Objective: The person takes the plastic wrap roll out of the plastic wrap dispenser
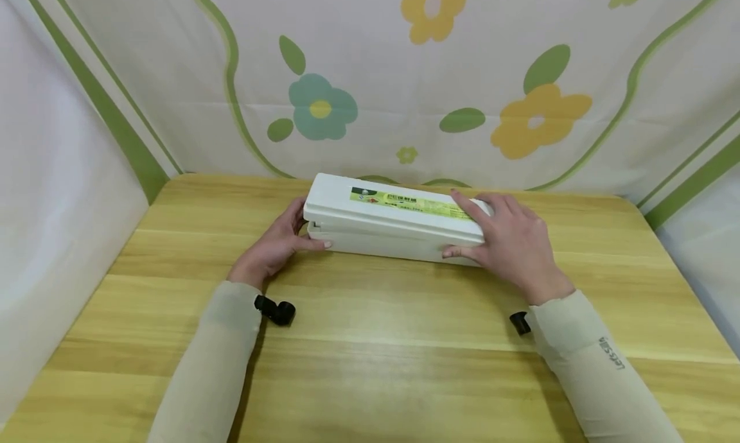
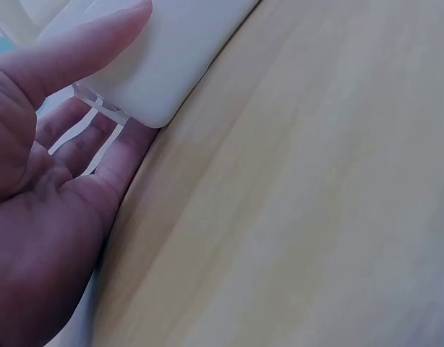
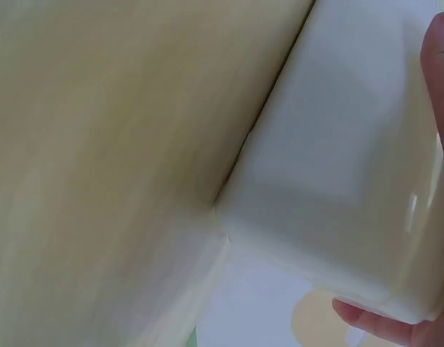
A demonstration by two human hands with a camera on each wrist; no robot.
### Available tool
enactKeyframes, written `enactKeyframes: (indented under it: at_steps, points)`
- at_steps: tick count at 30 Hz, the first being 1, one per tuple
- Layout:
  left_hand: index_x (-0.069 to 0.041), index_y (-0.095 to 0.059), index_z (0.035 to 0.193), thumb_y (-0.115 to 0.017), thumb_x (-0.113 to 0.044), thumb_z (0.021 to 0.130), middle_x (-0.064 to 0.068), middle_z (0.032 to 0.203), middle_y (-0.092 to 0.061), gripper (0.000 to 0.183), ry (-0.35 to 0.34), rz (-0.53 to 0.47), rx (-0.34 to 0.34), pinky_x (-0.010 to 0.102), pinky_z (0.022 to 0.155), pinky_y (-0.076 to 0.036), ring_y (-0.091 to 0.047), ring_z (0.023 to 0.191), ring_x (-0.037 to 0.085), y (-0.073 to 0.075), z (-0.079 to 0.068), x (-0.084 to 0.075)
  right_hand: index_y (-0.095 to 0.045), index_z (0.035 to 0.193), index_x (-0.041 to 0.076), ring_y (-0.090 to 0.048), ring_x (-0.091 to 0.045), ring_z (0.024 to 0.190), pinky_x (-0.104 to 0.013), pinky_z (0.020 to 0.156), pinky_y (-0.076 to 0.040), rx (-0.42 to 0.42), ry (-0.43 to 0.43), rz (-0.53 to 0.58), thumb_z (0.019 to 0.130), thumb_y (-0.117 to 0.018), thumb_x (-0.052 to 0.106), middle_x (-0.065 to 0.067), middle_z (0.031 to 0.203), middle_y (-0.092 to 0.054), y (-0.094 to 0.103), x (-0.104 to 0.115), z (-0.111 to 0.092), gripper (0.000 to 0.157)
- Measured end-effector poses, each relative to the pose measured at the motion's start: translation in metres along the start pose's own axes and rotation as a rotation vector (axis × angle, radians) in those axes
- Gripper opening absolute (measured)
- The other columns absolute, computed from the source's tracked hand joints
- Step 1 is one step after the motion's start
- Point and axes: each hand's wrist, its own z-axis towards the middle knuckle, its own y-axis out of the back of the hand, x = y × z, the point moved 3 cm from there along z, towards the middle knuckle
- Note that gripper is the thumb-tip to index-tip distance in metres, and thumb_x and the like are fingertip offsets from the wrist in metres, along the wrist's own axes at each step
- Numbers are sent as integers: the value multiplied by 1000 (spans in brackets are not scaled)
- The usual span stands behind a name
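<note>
A long white cling film box (image 1: 376,241) with a green and yellow label (image 1: 399,201) lies near the back of the table. Its lid (image 1: 332,192) sits slightly raised at the left end, leaving a gap above the base. My left hand (image 1: 277,241) grips that end, thumb on the front face and fingers behind. At the other end my right hand (image 1: 514,244) holds the box, its thumb on the front and the index finger along the lid. The left wrist view shows fingers passing behind the box corner (image 2: 153,101). The box's inside is hidden.
The wooden table (image 1: 376,366) reaches back to a white curtain (image 1: 381,77) printed with flowers, just behind the box. More curtain hangs along both sides. Black wrist cameras (image 1: 283,312) sit at the cuffs.
</note>
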Motion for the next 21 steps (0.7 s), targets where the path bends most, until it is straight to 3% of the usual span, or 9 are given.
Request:
enactKeyframes:
  at_steps: [7,9,16,21]
  points:
    - [-15,-34,164,-87,5,85,8,164,-48,97,0,5,-1,54,136,-13,-31,159,27,1,1,-1,-53,159,33,-64,-46,121,-67,84,-58,68,-70,63,60,-89,80,-21,135,-67,0,0,3,116]
    - [-15,-34,164,-87,5,85,8,164,-48,97,4,9,-1,54,136,-13,-31,158,27,0,0,-1,-54,159,33,-63,-47,122,-68,86,-57,81,-85,75,60,-90,80,-21,136,-67,0,0,3,115]
    - [-15,-33,166,-85,8,84,7,167,-46,100,-5,-1,2,51,135,-18,-31,159,25,-1,1,-3,-58,153,31,-62,-45,126,-71,96,-52,144,-145,133,72,-87,74,-20,138,-66,-2,-1,5,96]
    - [-14,-34,165,-85,9,84,8,165,-48,99,-9,-3,6,51,134,-19,-34,157,26,0,1,-2,-57,155,29,-60,-44,130,-72,102,-50,143,-116,127,76,-86,71,-19,140,-64,-3,0,4,94]
